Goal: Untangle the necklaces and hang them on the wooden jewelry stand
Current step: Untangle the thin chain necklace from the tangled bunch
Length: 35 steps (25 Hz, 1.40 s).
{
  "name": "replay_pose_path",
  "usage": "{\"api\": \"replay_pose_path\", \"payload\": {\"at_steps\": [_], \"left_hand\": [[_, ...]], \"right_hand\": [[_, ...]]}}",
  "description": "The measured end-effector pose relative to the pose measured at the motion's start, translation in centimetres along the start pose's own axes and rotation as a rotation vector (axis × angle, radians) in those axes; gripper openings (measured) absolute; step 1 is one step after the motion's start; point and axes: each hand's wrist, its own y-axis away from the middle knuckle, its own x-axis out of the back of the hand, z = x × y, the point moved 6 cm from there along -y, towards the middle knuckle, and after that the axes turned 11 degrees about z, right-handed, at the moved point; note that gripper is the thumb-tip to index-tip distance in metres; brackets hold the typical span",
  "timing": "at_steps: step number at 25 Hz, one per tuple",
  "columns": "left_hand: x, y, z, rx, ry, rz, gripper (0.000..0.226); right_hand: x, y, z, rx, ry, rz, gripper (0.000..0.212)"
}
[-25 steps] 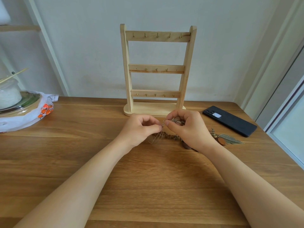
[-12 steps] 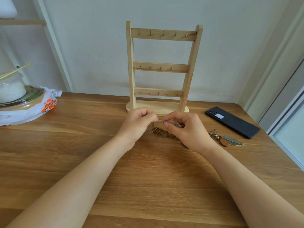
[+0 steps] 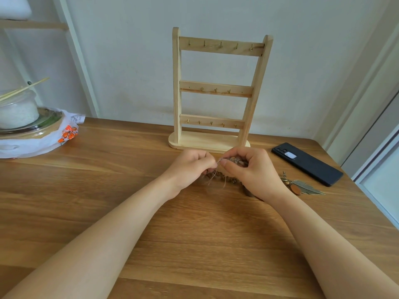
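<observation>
A pale wooden jewelry stand (image 3: 218, 91) with three hooked bars stands at the back of the table; its hooks are bare. Just in front of its base, a tangle of brown beaded and corded necklaces (image 3: 228, 179) lies between my hands. My left hand (image 3: 191, 167) pinches a thin cord at the tangle's left end. My right hand (image 3: 251, 169) pinches the same tangle from the right, fingertips almost touching the left's. A metal feather pendant with a brown bead (image 3: 302, 186) trails out to the right of my right wrist. Part of the tangle is hidden under my right hand.
A black phone (image 3: 306, 162) lies at the right, near the table's right edge. At the far left a glass jar with chopsticks (image 3: 17, 108) sits on a plate over a white plastic bag (image 3: 54, 134). The wooden table (image 3: 194, 234) extends toward me.
Both hands stay pinched on the tangle in front of the stand and have lifted its top slightly. The camera has tilted a little, so the stand sits lower in view.
</observation>
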Motion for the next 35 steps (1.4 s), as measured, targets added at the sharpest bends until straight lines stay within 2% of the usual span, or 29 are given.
{"api": "replay_pose_path", "payload": {"at_steps": [6,10,12,14,18,20,23,25,29,32,35], "left_hand": [[0.7,0.2,0.0,0.014,0.072,0.018,0.005],[1.5,-0.1,-0.3,0.067,0.165,0.157,0.005],[1.5,-0.3,-0.7,0.108,0.214,0.17,0.008],[1.0,-0.5,-1.0,0.12,0.265,0.075,0.017],[-1.0,0.0,-0.7,0.1,0.336,-0.227,0.019],[-0.9,0.0,-0.2,0.109,0.434,-0.255,0.024],[1.4,-0.4,-0.1,0.242,0.767,-0.035,0.035],[2.8,-0.5,-0.5,0.279,0.849,0.121,0.037],[2.6,-0.3,-0.4,0.321,0.9,0.202,0.015],[2.7,-0.6,-1.1,0.342,0.792,0.269,0.016],[4.0,-0.8,-2.0,0.307,0.477,0.44,0.013]], "right_hand": [[0.1,0.1,0.0,0.015,0.013,0.008,0.004],[-0.1,0.1,0.0,0.024,0.032,-0.032,0.005],[-0.4,0.3,-0.1,0.027,0.029,-0.056,0.004],[-0.3,0.1,0.2,0.005,0.03,-0.039,0.005],[0.2,-0.2,1.1,-0.049,0.028,0.02,0.006],[0.2,-0.2,1.4,-0.067,0.036,0.023,0.007],[0.8,-0.5,2.2,-0.122,0.044,0.069,0.007],[1.1,-0.6,2.4,-0.164,-0.001,0.087,0.009],[0.8,-0.4,2.3,-0.176,-0.049,0.057,0.007],[0.6,-0.4,2.3,-0.189,-0.123,0.047,0.005],[0.7,-0.5,2.2,-0.204,-0.18,0.05,0.007]]}}
